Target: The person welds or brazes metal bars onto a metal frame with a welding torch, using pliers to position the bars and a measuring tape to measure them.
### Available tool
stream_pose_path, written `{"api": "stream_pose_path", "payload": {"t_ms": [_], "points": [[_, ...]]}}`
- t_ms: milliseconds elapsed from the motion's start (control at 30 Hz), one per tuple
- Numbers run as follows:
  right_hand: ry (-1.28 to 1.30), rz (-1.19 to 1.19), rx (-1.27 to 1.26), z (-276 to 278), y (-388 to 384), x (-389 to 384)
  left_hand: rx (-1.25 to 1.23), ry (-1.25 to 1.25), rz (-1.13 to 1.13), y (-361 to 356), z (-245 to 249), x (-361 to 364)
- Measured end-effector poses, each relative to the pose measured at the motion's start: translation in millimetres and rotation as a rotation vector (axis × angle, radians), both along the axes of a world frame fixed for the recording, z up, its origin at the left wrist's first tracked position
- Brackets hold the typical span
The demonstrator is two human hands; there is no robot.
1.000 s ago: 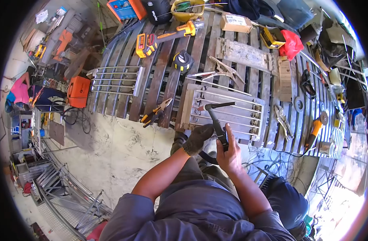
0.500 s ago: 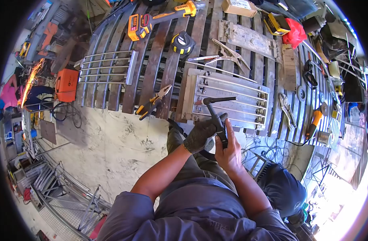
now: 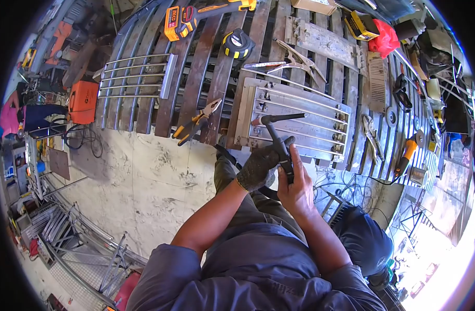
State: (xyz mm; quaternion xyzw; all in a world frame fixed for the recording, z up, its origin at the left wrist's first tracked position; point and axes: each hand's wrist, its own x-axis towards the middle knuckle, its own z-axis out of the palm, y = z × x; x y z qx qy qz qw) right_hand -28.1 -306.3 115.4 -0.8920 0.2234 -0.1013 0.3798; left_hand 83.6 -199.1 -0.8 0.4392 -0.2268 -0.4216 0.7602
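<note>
Both my hands are on a black TIG welding torch (image 3: 277, 139), held in front of my body at the bench edge. My left hand (image 3: 257, 169), in a dark glove, is wrapped around its handle. Bare, my right hand (image 3: 298, 191) pinches the handle's lower part between thumb and fingers. The torch head has a reddish nozzle pointing left and a long black back cap pointing right. Beyond it lies a flat metal plate (image 3: 244, 115) with several thin metal rods (image 3: 305, 104) across it, overlapped in view by the torch head.
On the slatted bench (image 3: 197, 65) are combination pliers (image 3: 198, 122), a tape measure (image 3: 238, 44), locking clamps (image 3: 299, 61), locking pliers (image 3: 371, 136), an angle grinder (image 3: 406, 158) and a rod grille (image 3: 134, 78). An orange machine (image 3: 83, 102) stands left; cables hang below the bench.
The view has shifted slightly, so the bench sits higher in it. Sparks at the far left are no longer visible. Both hands keep their hold on the torch.
</note>
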Motion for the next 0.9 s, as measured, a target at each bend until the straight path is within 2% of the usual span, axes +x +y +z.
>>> {"api": "stream_pose_path", "payload": {"t_ms": [133, 300, 400, 500, 567, 767, 833, 900], "points": [[0.016, -0.004, 0.009, 0, 0, 0, -0.008, 0.007, 0.007, -1, -8, -2], [0.035, -0.004, 0.004, 1, 0, 1, 0.092, -0.169, 0.052, -2, -8, -1], [0.035, -0.004, 0.009, 0, -1, 1, 0.11, -0.155, 0.007, 0, -11, -1], [0.045, 0.0, 0.0, 1, -1, 1, 0.073, 0.037, -0.051, 2, -9, 1], [0.072, 0.006, 0.0, 2, -1, 0, -0.012, 0.318, -0.054, 3, -2, -2], [0.042, 0.032, -0.021, 1, -2, 1, 0.002, 0.513, -0.094, 3, 4, -2], [0.028, 0.013, -0.015, -3, -1, -1, 0.141, -0.075, -0.154, 9, -12, 2], [0.05, 0.001, -0.001, -2, -1, -1, 0.095, 0.028, -0.175, 5, -22, 0]]}}
